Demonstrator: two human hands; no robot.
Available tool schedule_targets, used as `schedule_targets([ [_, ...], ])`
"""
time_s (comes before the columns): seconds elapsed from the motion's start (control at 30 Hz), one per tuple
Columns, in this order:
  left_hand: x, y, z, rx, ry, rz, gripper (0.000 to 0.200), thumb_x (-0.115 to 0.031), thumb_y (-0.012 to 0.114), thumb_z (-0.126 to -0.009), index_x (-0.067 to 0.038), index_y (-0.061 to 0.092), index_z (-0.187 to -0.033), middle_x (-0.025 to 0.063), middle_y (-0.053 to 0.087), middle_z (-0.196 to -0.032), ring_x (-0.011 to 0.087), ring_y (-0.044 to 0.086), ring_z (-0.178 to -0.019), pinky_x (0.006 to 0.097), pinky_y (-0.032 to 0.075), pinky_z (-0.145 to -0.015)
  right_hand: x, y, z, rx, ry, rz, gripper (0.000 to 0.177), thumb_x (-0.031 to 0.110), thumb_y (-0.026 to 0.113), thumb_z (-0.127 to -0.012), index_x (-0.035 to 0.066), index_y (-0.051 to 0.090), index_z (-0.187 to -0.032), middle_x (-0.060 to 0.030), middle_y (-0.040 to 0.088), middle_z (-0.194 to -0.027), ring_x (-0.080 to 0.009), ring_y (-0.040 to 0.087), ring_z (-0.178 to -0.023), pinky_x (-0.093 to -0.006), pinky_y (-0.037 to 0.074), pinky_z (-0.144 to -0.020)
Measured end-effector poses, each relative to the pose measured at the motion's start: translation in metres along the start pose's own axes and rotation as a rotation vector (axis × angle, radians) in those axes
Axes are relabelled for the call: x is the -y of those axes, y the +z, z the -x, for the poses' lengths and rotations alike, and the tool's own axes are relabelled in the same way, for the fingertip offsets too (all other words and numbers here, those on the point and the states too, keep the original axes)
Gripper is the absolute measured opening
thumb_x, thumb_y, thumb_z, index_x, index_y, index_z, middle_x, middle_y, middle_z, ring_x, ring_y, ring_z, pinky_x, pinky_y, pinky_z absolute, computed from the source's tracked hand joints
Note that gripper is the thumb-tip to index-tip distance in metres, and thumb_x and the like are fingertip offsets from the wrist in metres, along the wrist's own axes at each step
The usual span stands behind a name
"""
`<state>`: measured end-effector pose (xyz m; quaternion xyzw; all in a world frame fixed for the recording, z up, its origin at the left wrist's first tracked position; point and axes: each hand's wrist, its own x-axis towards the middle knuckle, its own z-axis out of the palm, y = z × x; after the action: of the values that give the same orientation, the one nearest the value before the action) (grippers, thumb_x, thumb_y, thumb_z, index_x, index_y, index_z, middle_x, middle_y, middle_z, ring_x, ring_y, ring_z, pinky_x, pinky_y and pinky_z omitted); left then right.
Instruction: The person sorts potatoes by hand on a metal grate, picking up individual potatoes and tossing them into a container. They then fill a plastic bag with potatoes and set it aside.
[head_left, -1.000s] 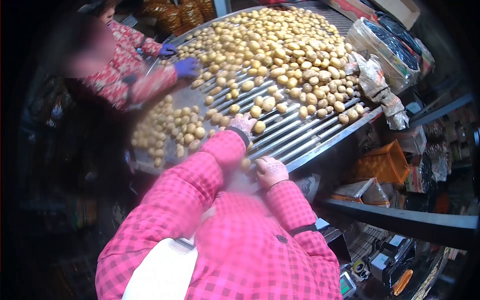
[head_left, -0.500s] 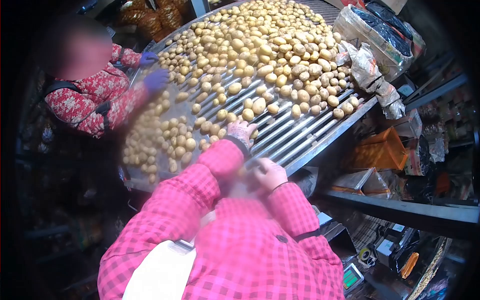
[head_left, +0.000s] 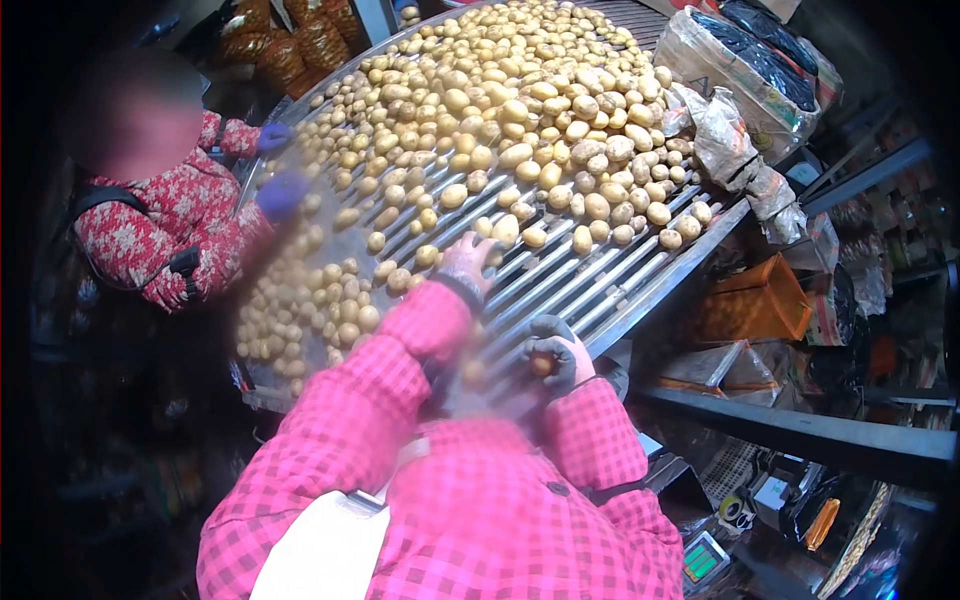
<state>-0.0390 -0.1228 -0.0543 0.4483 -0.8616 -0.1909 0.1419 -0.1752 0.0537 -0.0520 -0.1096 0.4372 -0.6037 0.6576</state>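
My left hand (head_left: 466, 262) reaches over the slatted metal sorting table (head_left: 572, 285), fingers spread beside a few loose potatoes (head_left: 505, 231). Whether it touches one of them is hard to make out. Closer to my body, my right hand (head_left: 566, 350), in a grey-palmed glove, is curled around a dark brownish potato (head_left: 543, 364). A blurred potato (head_left: 473, 372) lies between my two forearms. Beyond my hands, a large heap of potatoes (head_left: 520, 100) covers the far part of the bars, and a smaller group (head_left: 330, 300) sits to the left.
At the left edge a person in a red patterned jacket (head_left: 150, 230) holds purple-gloved hands (head_left: 283, 193) by the potatoes. A big sack (head_left: 735, 85) and crumpled plastic (head_left: 725, 140) border the right side. An orange crate (head_left: 755, 300) and a scale display (head_left: 705, 558) are lower right.
My right hand has turned over, now showing its palm side with a potato in it. My left hand has shifted slightly. The other person's gloved hands appear farther left as the view moved.
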Motion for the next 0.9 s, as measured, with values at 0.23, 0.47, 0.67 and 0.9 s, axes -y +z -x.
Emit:
schedule_targets([
  [0.23,-0.04,-0.009,0.011,-0.074,0.279,0.248,0.046,-0.027,0.067,-0.073,-0.01,0.055,-0.114,0.0136,0.052,-0.118,0.0313,0.047,-0.11,0.0408,0.037,-0.094,0.01,-0.001,0.003,0.137,0.107,-0.373,0.059,0.031,0.066,-0.081,0.017,0.038,-0.131,-0.012,0.054,-0.113,-0.0208,0.057,-0.075,-0.0296,0.048,-0.055],
  [0.47,-0.02,0.017,-0.06,0.191,0.068,-0.365,0.04,-0.02,0.066,-0.069,-0.019,0.057,-0.108,0.0134,0.049,-0.116,0.0325,0.045,-0.109,0.0425,0.04,-0.091,0.009,-0.001,0.0,0.1,0.055,-0.309,0.057,0.023,0.067,-0.08,0.009,0.039,-0.128,-0.0164,0.052,-0.117,-0.0242,0.059,-0.084,-0.0311,0.05,-0.061],
  [0.67,-0.049,-0.014,-0.009,-0.015,-0.091,0.85,0.032,-0.015,0.063,-0.076,-0.005,0.056,-0.105,0.0148,0.057,-0.106,0.0264,0.055,-0.101,0.0341,0.041,-0.092,0.004,0.002,-0.003,0.066,-0.085,-0.481,0.057,0.041,0.059,-0.084,0.015,0.038,-0.13,-0.012,0.046,-0.13,-0.0276,0.054,-0.108,-0.0331,0.05,-0.065],
  [0.9,-0.035,-0.035,-0.031,-0.012,0.235,0.471,0.025,-0.016,0.063,-0.075,-0.004,0.063,-0.098,0.0158,0.063,-0.097,0.0286,0.058,-0.097,0.0358,0.044,-0.087,0.005,-0.009,-0.001,0.066,-0.104,-0.434,0.057,0.047,0.059,-0.083,0.016,0.04,-0.127,-0.0118,0.052,-0.117,-0.035,0.053,-0.108,-0.0359,0.051,-0.064],
])
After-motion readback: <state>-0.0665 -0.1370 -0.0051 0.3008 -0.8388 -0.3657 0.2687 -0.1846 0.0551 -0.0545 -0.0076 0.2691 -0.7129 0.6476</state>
